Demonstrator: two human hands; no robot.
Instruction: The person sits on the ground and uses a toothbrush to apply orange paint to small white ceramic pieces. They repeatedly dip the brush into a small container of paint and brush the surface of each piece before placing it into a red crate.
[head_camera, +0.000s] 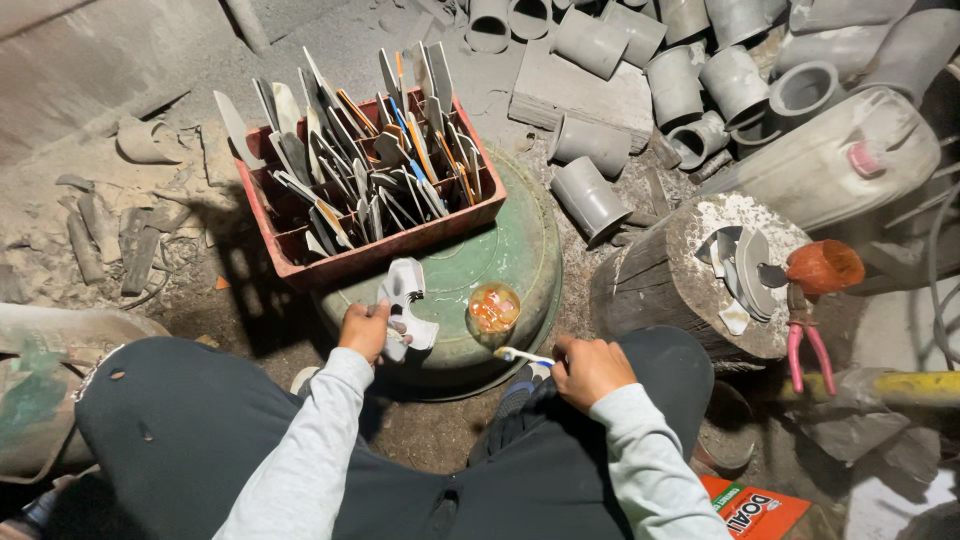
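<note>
Head view is showing the left hand (366, 330) gripping a grey cut piece (408, 305) and the right hand (590, 370) pinching a small brush (522, 355), both just beside the open orange glue cup (494, 307), which is risking a knock and spill.

Grey dust is coating the floor (120, 90), and broken shards (110, 230) are lying along its left side in dim light with hard shadows. A red crate (300, 250) of flat blades is sitting on an upturned green basin (520, 250), while grey pipe pieces (690, 80) and a slab (580, 90) are piling up behind it beside a dusty jerrycan (830, 160). To the right a wooden stump (660, 280) is carrying grey scraps and an orange lump (825, 265), with pink pliers (805, 345) hanging at its edge and an orange box (755, 510) lying near the bottom.
</note>
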